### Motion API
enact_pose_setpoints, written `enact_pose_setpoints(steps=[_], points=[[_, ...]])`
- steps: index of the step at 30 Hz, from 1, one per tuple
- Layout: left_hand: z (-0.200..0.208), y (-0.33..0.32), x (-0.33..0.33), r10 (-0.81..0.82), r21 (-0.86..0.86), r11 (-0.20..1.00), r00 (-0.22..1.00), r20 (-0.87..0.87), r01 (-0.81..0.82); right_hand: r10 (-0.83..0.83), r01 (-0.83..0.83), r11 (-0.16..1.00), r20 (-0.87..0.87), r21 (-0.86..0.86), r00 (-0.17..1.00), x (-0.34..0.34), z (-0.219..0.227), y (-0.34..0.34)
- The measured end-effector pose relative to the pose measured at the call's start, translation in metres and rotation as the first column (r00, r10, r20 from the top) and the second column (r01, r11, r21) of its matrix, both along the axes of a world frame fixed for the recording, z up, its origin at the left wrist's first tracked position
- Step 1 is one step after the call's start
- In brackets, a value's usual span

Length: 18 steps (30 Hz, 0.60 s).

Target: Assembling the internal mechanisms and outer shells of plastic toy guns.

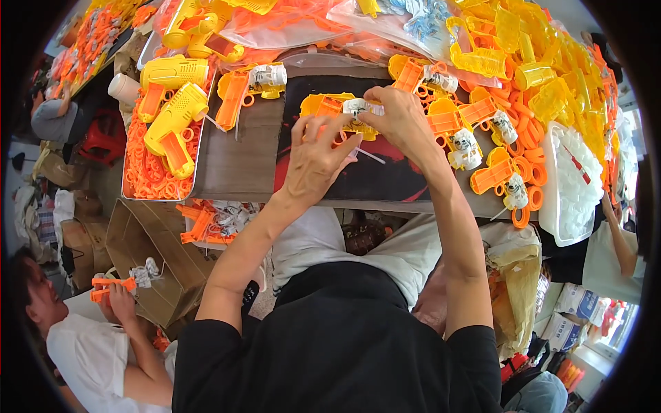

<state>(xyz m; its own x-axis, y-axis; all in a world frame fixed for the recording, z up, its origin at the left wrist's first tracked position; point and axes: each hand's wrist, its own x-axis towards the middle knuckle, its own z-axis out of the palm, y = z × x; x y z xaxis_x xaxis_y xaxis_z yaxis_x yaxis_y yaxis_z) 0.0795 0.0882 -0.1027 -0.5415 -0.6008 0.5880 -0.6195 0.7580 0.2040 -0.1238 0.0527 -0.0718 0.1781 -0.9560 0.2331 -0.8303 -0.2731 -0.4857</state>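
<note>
On a dark mat [406, 182] in front of me lies a half-assembled toy gun: a yellow shell half [317, 104] with an orange grip and a white mechanism [361, 107] in it. My left hand [313, 155] curls over its near side, fingers bent and closed on it. From the far right, my right hand [401, 118] pinches the mechanism's end between thumb and fingers. A thin white rod [372, 157] sticks out beside my left thumb. My fingers hide part of the shell.
Similar part-built toy guns [237, 95] lie left and right. A tray [127, 180] holds orange rings and yellow shells; a white tub [570, 230] holds clear pieces. Yellow shells [551, 86] heap at far right. At lower left a co-worker [103, 351] holds orange parts beside a cardboard box [148, 258].
</note>
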Motion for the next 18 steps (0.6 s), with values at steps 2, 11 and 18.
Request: enact_pose_setpoints(steps=[2, 11, 18], points=[[0.0, 0.001, 0.007, 0.038, 0.001, 0.999, 0.999, 0.003, -0.038, 0.006, -0.006, 1.0, 0.006, 0.022, 1.0, -0.001, -0.002, -0.004], [0.028, 0.016, 0.001, 0.088, 0.656, 0.702, 0.882, -0.464, 0.276, 0.008, 0.007, 0.986, -0.086, 0.169, 0.996, -0.001, 0.008, -0.02], [0.019, 0.001, -0.003, 0.06, 0.62, 0.742, 0.895, -0.442, 0.256, -0.018, 0.055, 0.98, -0.185, 0.193, 0.983, 0.005, 0.008, -0.029]])
